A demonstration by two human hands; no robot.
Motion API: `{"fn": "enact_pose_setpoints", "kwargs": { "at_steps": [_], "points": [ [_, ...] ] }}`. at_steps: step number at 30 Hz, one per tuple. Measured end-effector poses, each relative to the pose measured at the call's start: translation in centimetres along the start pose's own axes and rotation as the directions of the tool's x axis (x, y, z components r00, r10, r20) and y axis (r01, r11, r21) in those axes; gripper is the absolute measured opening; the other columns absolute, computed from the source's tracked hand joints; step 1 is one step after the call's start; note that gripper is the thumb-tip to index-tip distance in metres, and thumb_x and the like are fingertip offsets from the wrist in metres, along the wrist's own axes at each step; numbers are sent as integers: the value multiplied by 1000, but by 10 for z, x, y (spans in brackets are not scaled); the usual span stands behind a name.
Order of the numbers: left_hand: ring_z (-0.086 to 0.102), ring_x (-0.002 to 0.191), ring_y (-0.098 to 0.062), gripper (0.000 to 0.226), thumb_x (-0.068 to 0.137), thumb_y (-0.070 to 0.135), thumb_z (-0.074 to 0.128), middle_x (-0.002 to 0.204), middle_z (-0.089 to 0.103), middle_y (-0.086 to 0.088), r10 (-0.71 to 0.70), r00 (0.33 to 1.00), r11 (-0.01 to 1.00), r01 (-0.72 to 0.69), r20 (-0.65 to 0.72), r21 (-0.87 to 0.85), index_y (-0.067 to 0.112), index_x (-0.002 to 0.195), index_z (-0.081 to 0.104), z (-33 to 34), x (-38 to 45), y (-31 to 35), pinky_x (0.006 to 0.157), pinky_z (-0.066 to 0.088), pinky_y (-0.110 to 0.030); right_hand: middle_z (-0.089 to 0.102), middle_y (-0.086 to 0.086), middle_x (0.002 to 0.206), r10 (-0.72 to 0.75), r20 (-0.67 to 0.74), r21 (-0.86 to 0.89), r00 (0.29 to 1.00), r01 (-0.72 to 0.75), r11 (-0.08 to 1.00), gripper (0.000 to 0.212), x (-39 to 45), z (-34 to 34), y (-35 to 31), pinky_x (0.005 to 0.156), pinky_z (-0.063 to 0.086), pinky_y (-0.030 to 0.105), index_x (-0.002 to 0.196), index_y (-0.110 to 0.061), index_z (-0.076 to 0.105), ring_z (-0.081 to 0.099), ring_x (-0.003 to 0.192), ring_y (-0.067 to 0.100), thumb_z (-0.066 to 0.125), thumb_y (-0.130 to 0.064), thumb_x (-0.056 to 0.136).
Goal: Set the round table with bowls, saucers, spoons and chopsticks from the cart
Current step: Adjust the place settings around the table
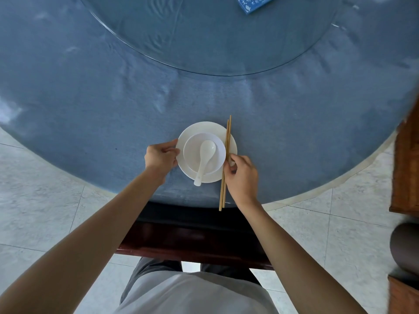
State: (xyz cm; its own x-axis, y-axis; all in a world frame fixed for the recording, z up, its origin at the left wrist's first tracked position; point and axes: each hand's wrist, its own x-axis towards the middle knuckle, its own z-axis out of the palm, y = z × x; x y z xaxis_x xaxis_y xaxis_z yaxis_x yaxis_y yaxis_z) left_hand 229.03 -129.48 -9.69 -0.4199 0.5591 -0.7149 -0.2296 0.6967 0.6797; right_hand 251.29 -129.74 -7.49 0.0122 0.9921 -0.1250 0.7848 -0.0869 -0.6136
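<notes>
My left hand (161, 156) pinches the left rim of the white saucer (231, 141), fingers curled onto its edge. My right hand (242, 175) is closed in a fingertip pinch around the pair of wooden chopsticks (226, 152) just below their midpoint, where they cross the saucer's right side.

Some things I can't read well. My right fingers cover the saucer's lower right rim and the stretch of chopsticks under them, so I cannot tell whether the sticks rest on the rim there or are lifted off it. The near ends of the chopsticks reach out to the table's edge. The glass turntable (294, 53) is cut off at the top, and the blue card (249, 4) lying on it is clipped, its print too blurred to read. At the right border, brown wooden furniture (405, 168) is only partly in view.

The white bowl (192, 146) sits in the saucer, between my two hands, touching neither. The white spoon (205, 158) lies in the bowl, its handle over the bowl's near rim and past the saucer's edge. The set stands on the blue tablecloth (90, 98), near the table's edge in front of me, above a dark chair (192, 241).
</notes>
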Motion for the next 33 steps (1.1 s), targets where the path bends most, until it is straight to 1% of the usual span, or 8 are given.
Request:
{"fn": "enact_pose_setpoints", "kwargs": {
  "at_steps": [2, 7, 20, 24, 28, 29, 31, 33],
  "points": [
    [76, 103, -29, 37, 92, -3, 66, 109, 79, -10, -2, 1000, 1000, 2, 2, 0, 14, 123, 77, 0, -1, 0, 89, 64, -41, 69, 7, 104, -17, 26, -6, 1000, 18, 1000, 29, -1, -1, -1, 73, 57, 37, 120, -13, 75, 69, 74, 23, 73, -16, 91],
    [76, 104, -30, 38, 92, -3, 66, 112, 79, -9, -12, 1000, 1000, 12, 21, -3, 14, 125, 76, -2, -2, 1, 93, 63, -45, 71, 8, 108, -12, 59, -2, 998, 12, 1000, 27, -3, -1, 0, 76, 58, 44, 119, -10, 77, 71, 78, 27, 73, -14, 92],
    [76, 104, -29, 39, 89, -3, 67, 112, 79, -13, 1, 1000, 999, -2, 19, 39, 18, 120, 78, -3, -11, 8, 90, 64, -43, 76, 6, 91, 10, -54, 32, 998, -8, 999, 18, -9, 0, -6, 69, 58, 38, 108, -12, 82, 68, 70, 22, 77, -15, 92],
    [78, 98, -23, 39, 91, -1, 66, 106, 79, -5, 13, 1000, 996, -15, 21, 84, 22, 120, 78, -5, -14, 10, 90, 64, -43, 76, 7, 86, 20, -66, 26, 998, -18, 999, 15, -9, 0, -8, 67, 57, 39, 105, -12, 83, 67, 68, 23, 78, -15, 91],
    [78, 94, -26, 53, 90, 6, 56, 97, 79, -8, 83, 996, 975, -90, 45, 205, 54, 79, 77, -7, -27, 17, 93, 63, -43, 76, 6, 86, 33, -69, 25, 997, -31, 999, 15, -9, 0, -10, 67, 58, 37, 104, -12, 83, 67, 67, 20, 78, -16, 90],
    [75, 86, -26, 55, 90, 9, 53, 92, 78, -5, 113, 992, 959, -125, 62, 255, 58, 74, 74, -8, -31, 19, 90, 64, -39, 75, 6, 86, 37, -69, 27, 997, -36, 999, 14, -9, -1, -11, 67, 58, 37, 103, -13, 83, 66, 67, 19, 78, -16, 91],
    [65, 70, -11, 49, 92, 15, 51, 80, 73, 11, 186, 979, 913, -203, 82, 354, 56, 87, 76, -9, -39, 23, 68, 58, -15, 74, 4, 86, 36, -83, 34, 996, -34, 999, 12, -9, -3, -11, 67, 58, 37, 101, -14, 82, 66, 67, 19, 76, -17, 92],
    [63, 70, -1, 35, 97, 20, 52, 88, 74, 13, 257, 963, 873, -266, 80, 409, 37, 115, 77, -8, -45, 26, 59, 48, -11, 75, 4, 91, 30, -110, 59, 994, -24, 998, 13, -9, -7, -12, 69, 57, 34, 104, -14, 81, 66, 68, 16, 72, -16, 95]
  ]
}}
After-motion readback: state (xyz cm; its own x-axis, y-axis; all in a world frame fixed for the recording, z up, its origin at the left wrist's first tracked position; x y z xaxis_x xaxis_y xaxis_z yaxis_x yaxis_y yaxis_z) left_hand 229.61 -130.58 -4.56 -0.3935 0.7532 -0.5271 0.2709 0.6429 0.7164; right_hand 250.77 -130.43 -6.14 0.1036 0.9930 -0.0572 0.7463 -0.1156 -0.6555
